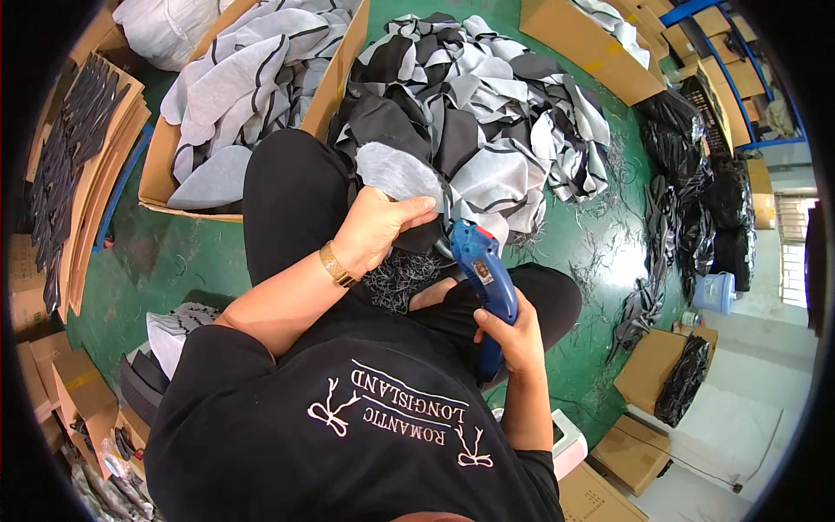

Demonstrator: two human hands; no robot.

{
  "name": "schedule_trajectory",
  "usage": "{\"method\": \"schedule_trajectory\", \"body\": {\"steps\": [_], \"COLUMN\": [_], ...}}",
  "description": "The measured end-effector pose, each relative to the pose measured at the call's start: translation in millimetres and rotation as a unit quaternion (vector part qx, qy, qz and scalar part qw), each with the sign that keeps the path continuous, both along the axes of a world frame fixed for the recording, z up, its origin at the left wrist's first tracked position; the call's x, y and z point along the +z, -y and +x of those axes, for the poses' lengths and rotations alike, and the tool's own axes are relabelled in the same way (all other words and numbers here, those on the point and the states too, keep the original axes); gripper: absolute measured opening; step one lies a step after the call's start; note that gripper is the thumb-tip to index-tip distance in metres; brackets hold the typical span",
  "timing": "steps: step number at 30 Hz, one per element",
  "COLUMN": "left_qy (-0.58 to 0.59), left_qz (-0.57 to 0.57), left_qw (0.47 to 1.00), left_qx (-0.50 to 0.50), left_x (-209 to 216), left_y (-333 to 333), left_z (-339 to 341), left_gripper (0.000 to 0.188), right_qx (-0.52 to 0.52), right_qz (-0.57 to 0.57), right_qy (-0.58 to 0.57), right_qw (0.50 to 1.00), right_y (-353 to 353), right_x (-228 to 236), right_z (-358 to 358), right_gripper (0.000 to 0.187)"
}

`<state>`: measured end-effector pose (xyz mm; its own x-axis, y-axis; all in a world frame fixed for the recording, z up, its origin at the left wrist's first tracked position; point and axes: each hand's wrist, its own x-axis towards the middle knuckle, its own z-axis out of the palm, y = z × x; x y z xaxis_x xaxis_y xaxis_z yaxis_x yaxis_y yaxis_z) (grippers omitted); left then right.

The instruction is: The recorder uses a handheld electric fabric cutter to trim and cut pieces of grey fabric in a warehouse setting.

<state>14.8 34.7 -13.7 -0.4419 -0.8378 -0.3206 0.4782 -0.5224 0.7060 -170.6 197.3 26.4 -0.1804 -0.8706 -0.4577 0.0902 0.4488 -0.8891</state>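
Observation:
My left hand (pixel 376 228) pinches the edge of a light grey fabric piece (pixel 397 171) with a rounded end, thumb pointing right. In my right hand (pixel 513 331) are blue electric scissors (pixel 484 277) with a red button, the fingers wrapped round the handle. The head of the scissors points away from me and meets the fabric's right edge near my left thumb; the blades are too small to make out. Just beyond lies a big heap of grey and black fabric pieces (pixel 500 178) on the floor.
At the far left stands a cardboard box (pixel 346 74) full of similar fabric pieces. Thin dark trimmings (pixel 396 280) litter the green floor (pixel 600 261) between my legs and around the heap. Black plastic bags (pixel 674 143), a pale bucket (pixel 715 292) and an open carton (pixel 652 370) line the right side.

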Motion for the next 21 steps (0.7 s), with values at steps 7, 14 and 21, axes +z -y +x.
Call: {"method": "schedule_trajectory", "body": {"steps": [7, 14, 21], "left_qy": [0.008, 0.071, 0.176], "left_qz": [-0.004, -0.072, -0.143], "left_qw": [1.000, 0.994, 0.972], "left_qx": [-0.001, -0.042, -0.066], "left_x": [3.6, 3.5, 25.4], "left_y": [-2.0, -0.9, -0.6], "left_z": [-1.7, 3.8, 8.9], "left_gripper": [0.020, 0.021, 0.021], "right_qx": [-0.002, -0.014, -0.013], "right_qz": [0.017, 0.021, 0.027], "right_qy": [-0.004, 0.006, 0.002], "right_qw": [1.000, 1.000, 1.000], "right_y": [0.0, 4.0, 6.3], "right_x": [-6.3, -6.8, 0.4], "right_z": [3.1, 2.3, -1.0], "right_gripper": [0.034, 0.034, 0.035]}}
